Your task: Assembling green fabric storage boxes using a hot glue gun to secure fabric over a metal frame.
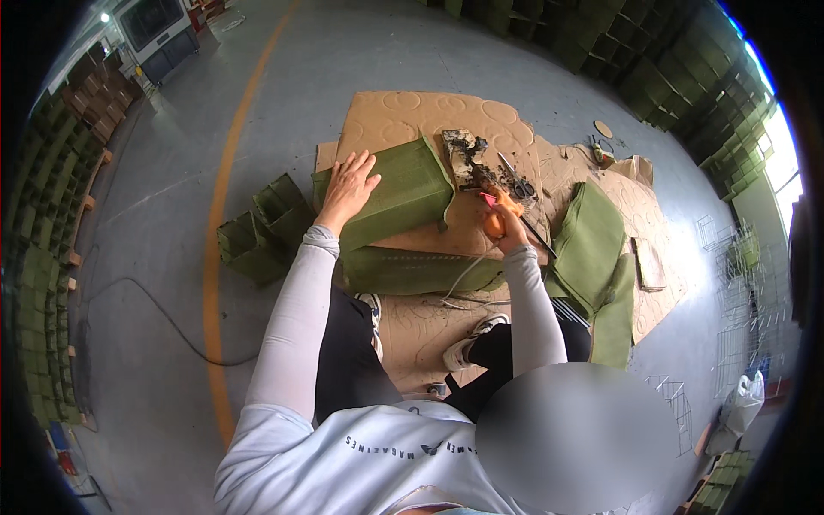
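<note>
My left hand (347, 190) rests with its fingers stretched out on top of a green fabric-covered box (397, 186), which lies on its side. Closed around an orange corded tool (495, 225) is my right hand (512, 230), just right of the box's open end; a bit of pink shows at the tool, and its exact kind is unclear. A pale cable (468, 273) hangs from near that hand. Beyond it, scissors (518, 178) lie beside a blackened, dirty board (464, 159). A second green box (416, 271) lies closer to my feet.
Cardboard sheets (386, 114) cover the floor under the work. Folded green fabric pieces (590, 243) lie on the right. Smaller open green boxes (283, 206) stand at the left. Stacked green boxes (39, 257) line the sides, and a dark cable (167, 322) crosses the floor.
</note>
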`<control>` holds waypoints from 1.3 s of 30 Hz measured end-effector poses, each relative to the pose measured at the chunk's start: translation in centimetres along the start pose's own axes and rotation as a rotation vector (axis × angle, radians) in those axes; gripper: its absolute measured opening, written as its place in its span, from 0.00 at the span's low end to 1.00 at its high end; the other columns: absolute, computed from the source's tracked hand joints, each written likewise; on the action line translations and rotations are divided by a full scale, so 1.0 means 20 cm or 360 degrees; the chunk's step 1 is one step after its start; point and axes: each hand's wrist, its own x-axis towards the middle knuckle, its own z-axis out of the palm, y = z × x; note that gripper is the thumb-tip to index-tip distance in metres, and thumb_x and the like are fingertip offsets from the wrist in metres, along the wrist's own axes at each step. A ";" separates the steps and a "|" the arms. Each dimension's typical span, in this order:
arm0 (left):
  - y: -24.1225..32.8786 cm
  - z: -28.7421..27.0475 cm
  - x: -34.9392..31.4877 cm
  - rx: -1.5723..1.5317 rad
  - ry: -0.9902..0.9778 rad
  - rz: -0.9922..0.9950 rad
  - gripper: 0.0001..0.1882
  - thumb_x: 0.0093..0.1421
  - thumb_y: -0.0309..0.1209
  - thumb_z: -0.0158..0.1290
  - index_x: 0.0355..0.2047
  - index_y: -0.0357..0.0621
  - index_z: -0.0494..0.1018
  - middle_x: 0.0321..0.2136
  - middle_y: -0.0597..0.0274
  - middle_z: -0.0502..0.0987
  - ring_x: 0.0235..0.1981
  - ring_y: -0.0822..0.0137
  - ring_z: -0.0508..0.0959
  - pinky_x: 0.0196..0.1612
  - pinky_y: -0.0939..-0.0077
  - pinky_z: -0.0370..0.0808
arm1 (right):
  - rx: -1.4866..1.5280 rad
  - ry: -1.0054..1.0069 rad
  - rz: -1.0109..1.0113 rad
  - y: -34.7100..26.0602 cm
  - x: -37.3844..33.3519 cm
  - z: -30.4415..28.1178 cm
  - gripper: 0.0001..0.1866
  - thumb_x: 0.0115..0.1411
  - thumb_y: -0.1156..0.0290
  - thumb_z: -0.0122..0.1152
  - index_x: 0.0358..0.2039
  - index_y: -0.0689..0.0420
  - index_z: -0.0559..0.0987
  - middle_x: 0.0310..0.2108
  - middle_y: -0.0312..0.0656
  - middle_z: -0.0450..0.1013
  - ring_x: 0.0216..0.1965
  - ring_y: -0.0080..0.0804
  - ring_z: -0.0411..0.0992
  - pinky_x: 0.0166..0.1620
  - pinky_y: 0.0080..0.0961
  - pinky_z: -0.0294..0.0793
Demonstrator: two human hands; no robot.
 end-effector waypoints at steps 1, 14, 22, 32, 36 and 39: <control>0.03 0.00 0.01 -0.0056 0.0011 0.0048 0.30 0.66 0.47 0.48 0.62 0.43 0.65 0.66 0.55 0.61 0.68 0.53 0.57 0.69 0.52 0.50 | -0.0009 0.0016 -0.0010 -0.03 -0.04 -0.06 0.13 0.56 0.70 0.66 0.41 0.55 0.75 0.36 0.39 0.78 0.34 0.34 0.78 0.36 0.32 0.80; 0.02 -0.05 0.02 -0.0232 0.0628 0.0062 0.08 0.56 0.25 0.58 0.36 0.37 0.79 0.35 0.57 0.77 0.41 0.56 0.76 0.46 0.65 0.75 | -0.0108 -0.0595 -0.0770 -0.19 -0.61 0.52 0.36 0.51 0.76 0.62 0.62 0.59 0.62 0.55 0.45 0.69 0.60 0.46 0.67 0.61 0.43 0.69; 0.00 -0.04 0.02 -0.0416 0.0813 0.0017 0.07 0.59 0.22 0.51 0.36 0.37 0.78 0.33 0.52 0.78 0.39 0.52 0.77 0.44 0.62 0.74 | -0.0729 -0.0749 -0.0523 0.00 -0.72 0.76 0.23 0.50 0.78 0.57 0.50 0.64 0.71 0.45 0.46 0.75 0.50 0.41 0.75 0.50 0.32 0.73; 0.01 -0.03 0.01 -0.0423 0.0846 0.0036 0.08 0.60 0.21 0.52 0.39 0.37 0.77 0.35 0.52 0.79 0.39 0.50 0.78 0.42 0.61 0.74 | -0.1035 -0.0531 -0.0437 0.06 -0.65 0.96 0.13 0.51 0.80 0.59 0.39 0.61 0.74 0.34 0.38 0.76 0.38 0.28 0.74 0.43 0.24 0.70; 0.01 -0.04 0.00 -0.0455 0.0854 0.0044 0.07 0.59 0.20 0.52 0.37 0.37 0.77 0.34 0.52 0.78 0.39 0.51 0.78 0.42 0.62 0.74 | -0.0958 -0.0584 -0.0434 0.07 -0.62 0.97 0.13 0.51 0.80 0.59 0.39 0.61 0.74 0.35 0.39 0.76 0.38 0.29 0.75 0.43 0.24 0.70; 0.01 -0.03 0.00 -0.0429 0.0844 0.0040 0.07 0.58 0.20 0.53 0.37 0.37 0.78 0.34 0.53 0.78 0.39 0.51 0.78 0.42 0.62 0.74 | -0.0978 -0.0492 -0.0444 0.07 -0.63 0.99 0.13 0.50 0.80 0.59 0.39 0.61 0.74 0.34 0.39 0.76 0.39 0.30 0.75 0.43 0.25 0.71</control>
